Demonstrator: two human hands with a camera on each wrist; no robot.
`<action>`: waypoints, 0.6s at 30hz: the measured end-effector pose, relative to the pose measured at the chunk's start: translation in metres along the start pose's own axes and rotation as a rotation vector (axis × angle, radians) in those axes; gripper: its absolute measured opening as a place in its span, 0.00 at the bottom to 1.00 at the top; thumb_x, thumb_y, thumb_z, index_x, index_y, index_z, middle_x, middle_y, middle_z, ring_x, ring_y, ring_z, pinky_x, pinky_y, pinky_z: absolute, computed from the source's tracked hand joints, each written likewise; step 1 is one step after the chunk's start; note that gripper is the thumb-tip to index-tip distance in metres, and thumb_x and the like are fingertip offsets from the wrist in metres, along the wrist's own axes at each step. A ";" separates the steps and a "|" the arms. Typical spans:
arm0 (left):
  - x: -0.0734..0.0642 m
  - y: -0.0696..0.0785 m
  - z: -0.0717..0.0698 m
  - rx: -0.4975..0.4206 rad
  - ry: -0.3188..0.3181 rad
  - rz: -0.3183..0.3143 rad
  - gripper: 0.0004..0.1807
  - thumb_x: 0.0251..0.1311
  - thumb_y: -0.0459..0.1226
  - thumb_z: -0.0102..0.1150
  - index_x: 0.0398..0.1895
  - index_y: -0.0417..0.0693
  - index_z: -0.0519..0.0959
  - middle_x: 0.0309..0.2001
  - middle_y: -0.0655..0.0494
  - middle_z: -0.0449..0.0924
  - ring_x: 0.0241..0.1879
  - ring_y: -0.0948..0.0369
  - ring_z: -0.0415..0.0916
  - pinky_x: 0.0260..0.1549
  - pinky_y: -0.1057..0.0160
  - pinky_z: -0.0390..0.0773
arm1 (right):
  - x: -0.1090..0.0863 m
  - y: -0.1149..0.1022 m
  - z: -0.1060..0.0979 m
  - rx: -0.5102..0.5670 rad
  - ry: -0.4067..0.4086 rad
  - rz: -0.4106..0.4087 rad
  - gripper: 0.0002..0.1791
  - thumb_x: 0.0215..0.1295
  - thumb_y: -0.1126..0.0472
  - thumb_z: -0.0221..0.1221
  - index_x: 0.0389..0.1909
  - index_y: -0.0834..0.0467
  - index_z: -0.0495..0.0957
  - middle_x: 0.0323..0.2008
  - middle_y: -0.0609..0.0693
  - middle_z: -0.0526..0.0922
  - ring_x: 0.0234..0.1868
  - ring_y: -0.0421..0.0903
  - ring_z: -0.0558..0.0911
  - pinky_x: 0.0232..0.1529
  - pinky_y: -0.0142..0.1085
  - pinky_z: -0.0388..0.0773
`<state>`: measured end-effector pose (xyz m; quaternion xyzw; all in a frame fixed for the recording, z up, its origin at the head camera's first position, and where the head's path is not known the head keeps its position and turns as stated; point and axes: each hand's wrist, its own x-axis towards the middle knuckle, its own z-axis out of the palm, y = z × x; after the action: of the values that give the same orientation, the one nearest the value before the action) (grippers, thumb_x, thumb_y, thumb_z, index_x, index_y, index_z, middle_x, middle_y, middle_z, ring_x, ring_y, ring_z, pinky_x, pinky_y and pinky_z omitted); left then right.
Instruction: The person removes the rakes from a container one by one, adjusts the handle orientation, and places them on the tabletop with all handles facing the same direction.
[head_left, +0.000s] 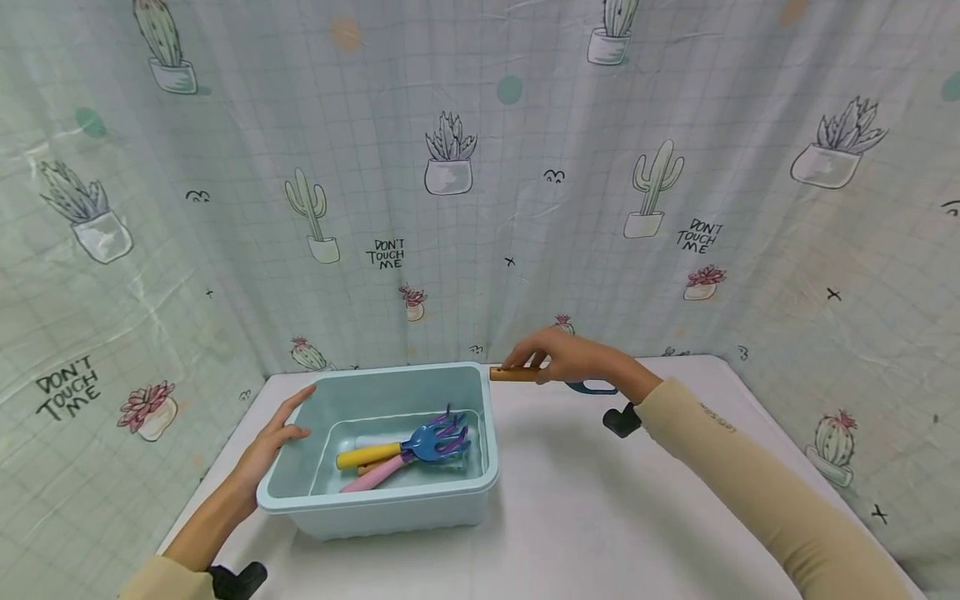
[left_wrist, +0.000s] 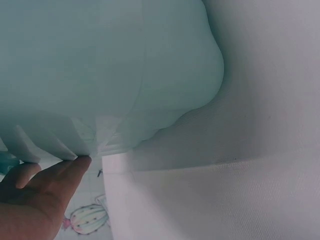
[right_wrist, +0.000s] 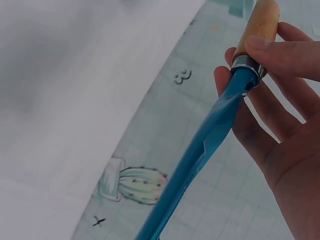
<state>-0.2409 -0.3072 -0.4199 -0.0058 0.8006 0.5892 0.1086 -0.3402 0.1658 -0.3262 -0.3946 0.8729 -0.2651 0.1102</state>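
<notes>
My right hand pinches the wooden handle of a garden hand tool, just beyond the basin's right rim. In the right wrist view, the tool's blue metal shaft runs down from a silver collar, with the thumb across the wood. My left hand grips the left rim of a light blue plastic basin, thumb over the edge. From the left wrist, fingers show beneath the rim. Inside lie a blue hand rake with a yellow handle and a purple rake with a pink handle.
Another wooden handle lies partly hidden under the rakes. The basin stands on a white table. A curtain printed with cacti hangs behind the table and along both sides. Black wrist mounts sit at the sleeves.
</notes>
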 end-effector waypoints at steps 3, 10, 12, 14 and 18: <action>0.000 0.000 0.000 0.001 0.000 -0.001 0.42 0.74 0.36 0.39 0.85 0.70 0.37 0.85 0.48 0.26 0.82 0.34 0.37 0.72 0.33 0.60 | -0.005 0.011 0.000 0.008 0.006 0.019 0.26 0.61 0.77 0.64 0.59 0.55 0.85 0.54 0.52 0.87 0.54 0.52 0.86 0.52 0.40 0.86; 0.000 0.000 0.000 0.004 0.001 0.003 0.41 0.74 0.36 0.39 0.85 0.70 0.38 0.85 0.48 0.26 0.82 0.34 0.37 0.71 0.34 0.61 | -0.012 0.036 0.004 0.044 0.015 0.092 0.26 0.62 0.77 0.64 0.58 0.53 0.85 0.54 0.52 0.87 0.53 0.53 0.86 0.50 0.40 0.87; 0.000 0.000 0.001 0.000 0.000 0.005 0.41 0.74 0.36 0.39 0.85 0.69 0.38 0.85 0.49 0.25 0.82 0.34 0.36 0.72 0.32 0.59 | -0.014 0.042 0.006 0.039 0.019 0.100 0.26 0.62 0.77 0.64 0.58 0.53 0.85 0.54 0.53 0.87 0.53 0.52 0.86 0.50 0.40 0.86; 0.000 -0.001 0.000 -0.001 0.004 0.003 0.41 0.74 0.36 0.39 0.85 0.69 0.38 0.85 0.49 0.25 0.82 0.34 0.36 0.72 0.31 0.57 | -0.015 0.048 0.009 0.031 0.020 0.106 0.26 0.61 0.77 0.64 0.58 0.54 0.85 0.53 0.53 0.87 0.53 0.52 0.86 0.51 0.41 0.86; 0.001 -0.001 0.000 0.008 0.007 -0.001 0.41 0.74 0.36 0.38 0.85 0.70 0.37 0.85 0.48 0.25 0.82 0.34 0.36 0.72 0.30 0.58 | -0.015 0.058 0.015 0.021 0.016 0.129 0.26 0.61 0.78 0.64 0.58 0.53 0.85 0.54 0.52 0.87 0.53 0.52 0.86 0.52 0.42 0.86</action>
<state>-0.2418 -0.3072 -0.4212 -0.0079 0.8033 0.5859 0.1064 -0.3611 0.2036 -0.3710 -0.3342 0.8945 -0.2697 0.1241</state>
